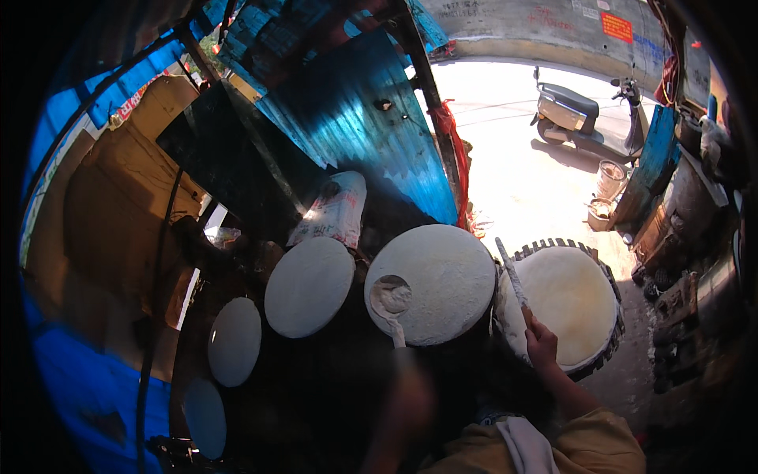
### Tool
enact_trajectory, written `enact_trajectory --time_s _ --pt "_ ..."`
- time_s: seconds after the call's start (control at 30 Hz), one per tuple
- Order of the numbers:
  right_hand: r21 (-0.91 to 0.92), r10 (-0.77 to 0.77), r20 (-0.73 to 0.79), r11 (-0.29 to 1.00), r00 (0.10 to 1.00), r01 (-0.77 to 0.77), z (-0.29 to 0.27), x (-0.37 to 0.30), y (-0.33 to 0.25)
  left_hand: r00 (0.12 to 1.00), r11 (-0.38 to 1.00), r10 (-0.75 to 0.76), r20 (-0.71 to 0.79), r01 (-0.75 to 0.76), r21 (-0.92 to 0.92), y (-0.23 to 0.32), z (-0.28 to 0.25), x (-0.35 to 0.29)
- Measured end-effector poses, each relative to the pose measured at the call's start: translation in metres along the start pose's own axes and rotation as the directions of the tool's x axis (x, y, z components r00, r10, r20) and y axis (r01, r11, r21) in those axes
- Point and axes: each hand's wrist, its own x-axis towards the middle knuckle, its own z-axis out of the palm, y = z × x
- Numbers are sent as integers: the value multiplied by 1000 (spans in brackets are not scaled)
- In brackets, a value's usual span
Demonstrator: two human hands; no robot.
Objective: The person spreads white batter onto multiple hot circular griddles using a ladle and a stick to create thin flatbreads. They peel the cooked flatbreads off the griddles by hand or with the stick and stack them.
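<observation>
blue corrugated sheet [355, 126] behind. five pale rounds [309, 287] in a row; number finished: cannot tell. left hand [409, 399], blurred, seemingly on ladle [392, 295] at the fourth round [454, 265]; finger closure unclear. right hand [542, 344] curls around flat stick [512, 272], tilted up-left over rightmost round [576, 304], seemingly coated near rim.

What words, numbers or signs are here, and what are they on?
Nothing reads clearly enough to quote:
Grey wall: dark, red and blue writing, too blurred.
Orange-red rectangular notice: yellowish lettering, too small.
White sack: reddish print, blurred.
Red-and-white strip, upper left: marks too blurred.
</observation>
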Motion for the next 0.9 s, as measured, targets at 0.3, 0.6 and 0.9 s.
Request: enact_trajectory --time_s 0.3,0.6,0.9 --pt "586 538 212 598 816 -547 19 25 -16 995 594 -12 -103 90 799 -33 102 154" --pt "611 450 374 538 811 -581 31 27 -6 961 597 26 -276 206 775 -44 119 190" --pt "706 403 553 238 729 -667 5 58 -67 906 928 -368 208 371 28 16 153 159"
